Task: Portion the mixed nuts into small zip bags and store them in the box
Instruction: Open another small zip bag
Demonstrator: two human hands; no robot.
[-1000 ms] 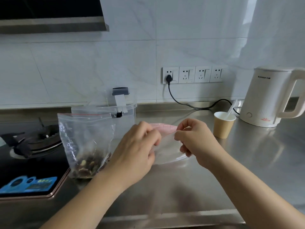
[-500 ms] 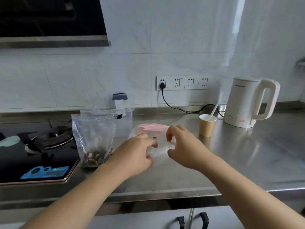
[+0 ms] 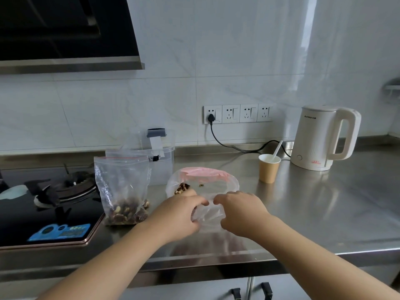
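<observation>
A small clear zip bag (image 3: 208, 215) lies on the steel counter (image 3: 324, 213) between my hands. My left hand (image 3: 179, 213) pinches its left edge and my right hand (image 3: 240, 211) pinches its right edge. Just behind it sits a clear bag with a pink rim (image 3: 203, 180) holding a few mixed nuts. To the left stands a large zip bag of mixed nuts (image 3: 123, 191) with a red seal. Behind that bag stands a clear plastic box (image 3: 162, 161) with a grey clip.
A gas hob (image 3: 47, 204) fills the left of the counter. A paper cup (image 3: 268, 169) with a white spoon and a white kettle (image 3: 320, 137) stand at the right. A black cable runs from the wall sockets (image 3: 238, 113). The counter's front edge lies just below my wrists.
My view has pulled back and tilted up. Both hands have lowered toward the counter with the small bag, and the pink-rimmed bag behind them has come into sight with nuts in it.
</observation>
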